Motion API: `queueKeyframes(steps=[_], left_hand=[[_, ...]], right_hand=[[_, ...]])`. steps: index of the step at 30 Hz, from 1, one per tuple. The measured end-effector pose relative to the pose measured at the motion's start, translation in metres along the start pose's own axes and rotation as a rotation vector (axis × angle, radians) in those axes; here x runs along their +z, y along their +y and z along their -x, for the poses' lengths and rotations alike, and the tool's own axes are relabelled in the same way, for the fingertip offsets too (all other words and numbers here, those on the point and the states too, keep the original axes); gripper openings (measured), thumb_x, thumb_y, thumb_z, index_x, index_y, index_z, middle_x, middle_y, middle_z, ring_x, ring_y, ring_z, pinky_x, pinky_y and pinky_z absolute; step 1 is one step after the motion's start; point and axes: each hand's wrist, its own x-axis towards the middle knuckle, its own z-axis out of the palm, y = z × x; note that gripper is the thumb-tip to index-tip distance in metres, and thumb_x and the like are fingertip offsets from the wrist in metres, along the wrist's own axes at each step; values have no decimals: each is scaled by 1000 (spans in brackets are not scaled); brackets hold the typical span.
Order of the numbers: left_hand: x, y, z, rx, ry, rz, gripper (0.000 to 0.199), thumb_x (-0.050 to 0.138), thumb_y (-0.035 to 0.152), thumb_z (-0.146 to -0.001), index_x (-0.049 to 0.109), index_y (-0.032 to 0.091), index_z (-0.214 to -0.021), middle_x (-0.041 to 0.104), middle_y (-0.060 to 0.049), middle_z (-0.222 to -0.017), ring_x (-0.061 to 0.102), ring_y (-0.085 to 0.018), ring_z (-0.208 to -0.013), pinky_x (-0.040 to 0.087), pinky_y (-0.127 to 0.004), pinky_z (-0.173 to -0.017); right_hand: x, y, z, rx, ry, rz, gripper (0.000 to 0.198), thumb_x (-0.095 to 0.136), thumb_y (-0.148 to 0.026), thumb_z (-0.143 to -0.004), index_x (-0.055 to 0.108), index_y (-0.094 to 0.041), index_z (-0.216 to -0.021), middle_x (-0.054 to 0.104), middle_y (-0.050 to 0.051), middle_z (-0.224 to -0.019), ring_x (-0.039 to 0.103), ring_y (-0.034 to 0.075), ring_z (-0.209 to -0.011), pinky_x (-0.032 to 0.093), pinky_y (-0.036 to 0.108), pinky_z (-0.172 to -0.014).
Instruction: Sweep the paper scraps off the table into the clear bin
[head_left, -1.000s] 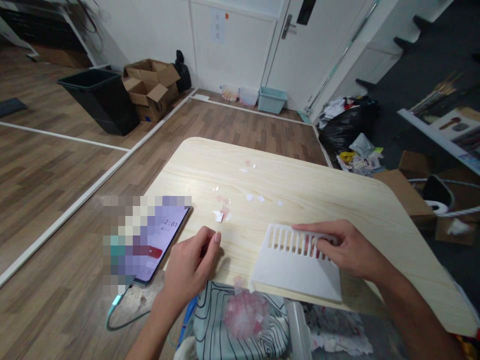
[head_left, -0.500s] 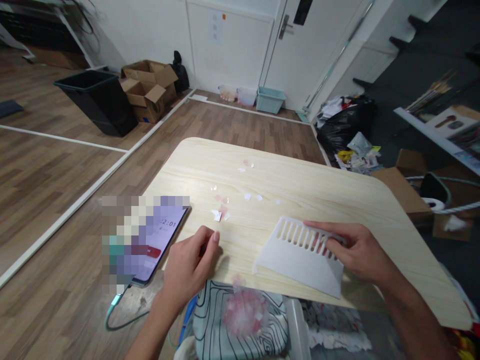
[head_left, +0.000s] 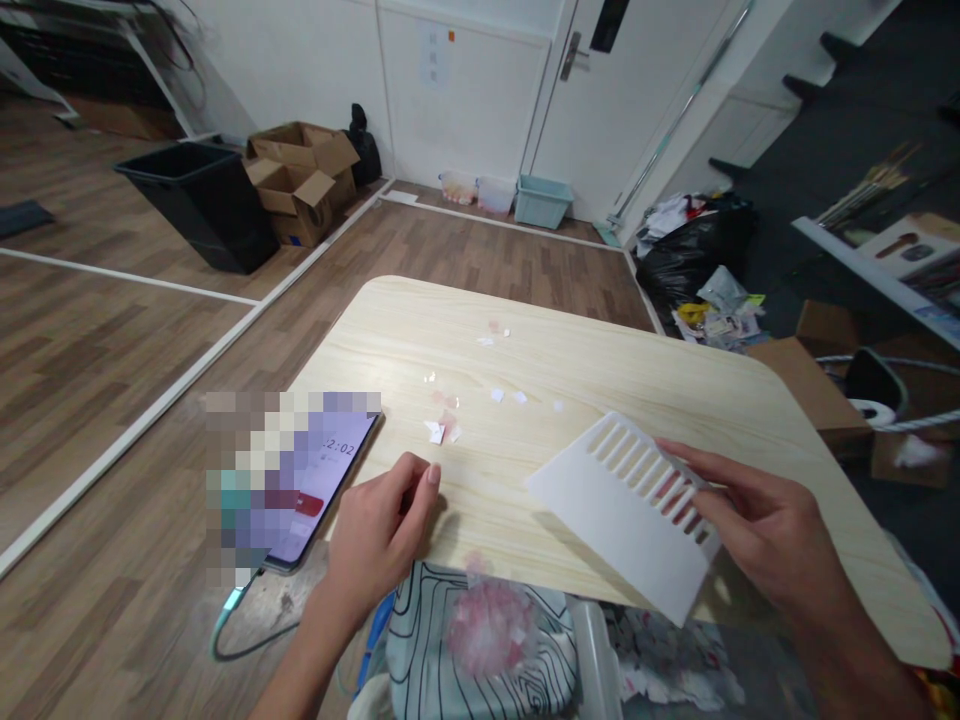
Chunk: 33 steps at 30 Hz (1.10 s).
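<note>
My right hand pinches the slotted edge of a white plastic panel, thumb on the near side and fingers behind. Its row of slots faces up and right; the panel is tilted above the right front of the table. At the front edge on the left rests my left hand, its fingers curled closed and nothing visible in them. Small white paper scraps and pale pink scraps lie scattered on the wooden table. Beside my left hand is a phone with a lit screen, partly pixelated.
Below the front edge, a crumpled pink and whitish bundle lies on a light, black-lined cloth. A clear bin with paper scraps stands to its right. A cable runs from the phone. Beyond are a black bin and cardboard boxes.
My right hand has moved slightly right and turned the white panel clockwise, its slotted edge now sloping more steeply down to the right. My left hand stays where it was.
</note>
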Motion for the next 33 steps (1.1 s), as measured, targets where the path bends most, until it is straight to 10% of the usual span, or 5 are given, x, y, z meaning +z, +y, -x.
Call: queueKeyframes(steps=[11,17,26,33], left_hand=[[-2,-4,4,-49,59,118,39,47,43,-108,54,22,-75,39,8,-56,40,-11,-50,31,-24,-52],[-2,-2,3,-57,60,113,40,46,43,-108,54,23,-75,39,8,-55,40,-11,-49,30,-24,-52],[-3,-3,1,-21,22,66,38,48,43,-107,53,23,-74,39,9,-52,40,-10,-46,29,-24,-50],[-2,0,0,-27,32,45,38,48,43,-107,50,24,-74,38,10,-52,40,-10,-46,29,-24,-50]], right_hand=[[65,-60,-15,-149,-260,104,52,54,-7,-77,86,-19,-117,86,8,-105,81,21,-78,62,27,-66],[58,-52,5,-302,-473,142,54,52,-4,-76,88,-26,-110,86,4,-101,81,17,-77,61,23,-67],[-10,-18,21,-509,108,370,55,65,-9,-90,77,-40,-134,84,0,-115,83,24,-91,69,36,-87],[6,-1,-3,-983,-165,352,53,62,4,-91,75,-25,-134,85,5,-114,79,23,-113,60,46,-111]])
